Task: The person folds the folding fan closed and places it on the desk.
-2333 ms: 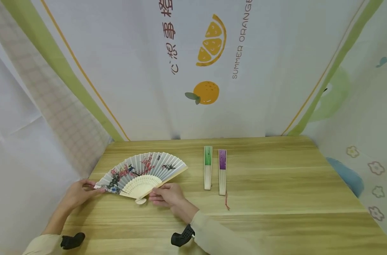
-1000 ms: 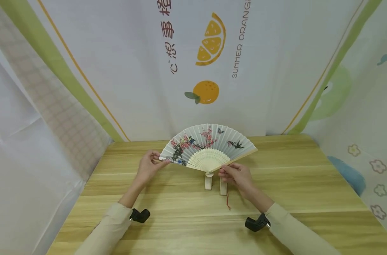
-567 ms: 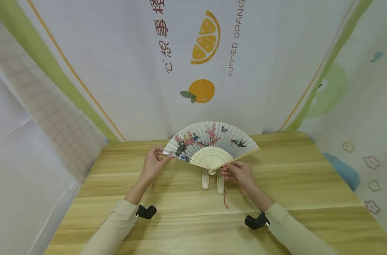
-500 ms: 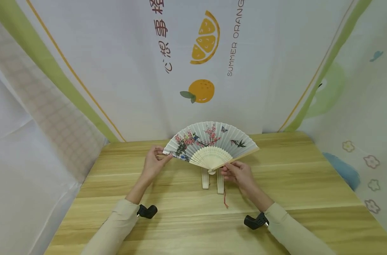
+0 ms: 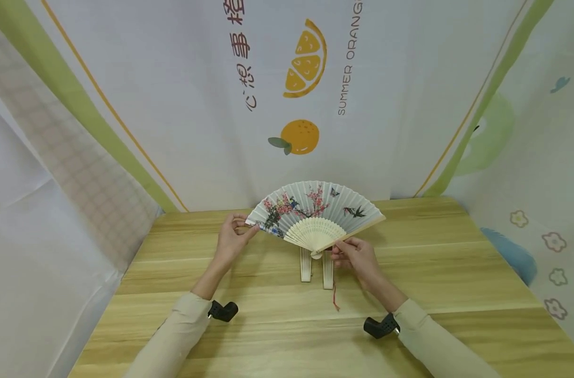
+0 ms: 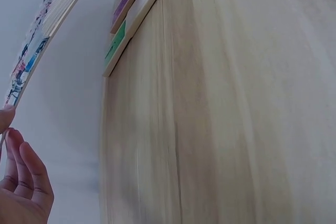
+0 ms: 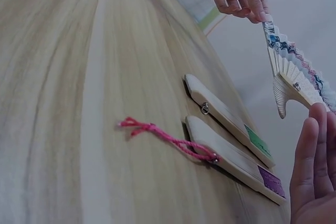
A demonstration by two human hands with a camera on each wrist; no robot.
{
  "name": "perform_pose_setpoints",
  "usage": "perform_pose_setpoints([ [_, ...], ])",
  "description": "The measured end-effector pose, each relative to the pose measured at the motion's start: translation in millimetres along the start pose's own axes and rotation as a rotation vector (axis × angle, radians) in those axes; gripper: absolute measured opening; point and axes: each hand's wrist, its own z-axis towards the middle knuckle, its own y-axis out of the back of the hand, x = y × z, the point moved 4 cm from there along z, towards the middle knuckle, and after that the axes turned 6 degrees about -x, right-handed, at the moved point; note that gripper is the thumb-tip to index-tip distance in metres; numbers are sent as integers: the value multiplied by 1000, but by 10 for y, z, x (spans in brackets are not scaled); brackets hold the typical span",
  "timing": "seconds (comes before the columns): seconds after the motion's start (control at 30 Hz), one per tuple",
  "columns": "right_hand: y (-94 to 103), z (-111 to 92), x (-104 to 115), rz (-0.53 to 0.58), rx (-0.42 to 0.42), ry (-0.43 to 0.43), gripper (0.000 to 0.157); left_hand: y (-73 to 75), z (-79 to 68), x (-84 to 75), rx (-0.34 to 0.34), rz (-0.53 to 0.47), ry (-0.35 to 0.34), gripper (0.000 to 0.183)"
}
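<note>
A white folding fan (image 5: 315, 210) printed with pink blossoms, birds and a butterfly is spread wide, held up off the table. My left hand (image 5: 232, 239) pinches its left end rib between thumb and fingers. At the other end rib, near the pivot, my right hand (image 5: 357, 260) grips the fan. Below it lie two folded fans, whose upper parts are hidden in the head view. In the right wrist view one is a green fan (image 7: 231, 121), the other a purple fan (image 7: 236, 163) with a red cord (image 7: 163, 135) at its end.
The wooden table (image 5: 277, 336) reaches back to a white curtain (image 5: 211, 131) printed with oranges. More printed cloth (image 5: 518, 157) hangs on the right side, and white cloth (image 5: 41, 236) on the left. Black wrist cameras (image 5: 380, 326) sit on both sleeves.
Both hands carried the spread fan from the left side of the table to the middle, raising it over the two folded fans. In the last half second it has hardly moved.
</note>
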Motion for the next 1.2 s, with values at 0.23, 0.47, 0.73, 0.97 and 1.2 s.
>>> perform_pose_setpoints([
  [0.23,-13,30,39,-53,29,38,21,-72,21,-20,-22,-76,-3,40],
  [0.47,-58,49,70,-67,31,49,19,-111,13,-73,-34,-122,-16,39],
  [0.73,-70,31,101,-82,67,88,21,-127,12,-101,-23,-120,-17,40],
  [0.97,-71,17,102,-107,69,92,19,-170,38,-104,-15,-128,-25,41],
  [1.2,-82,-2,104,-138,57,94,18,-169,37,-120,4,-112,-9,40],
])
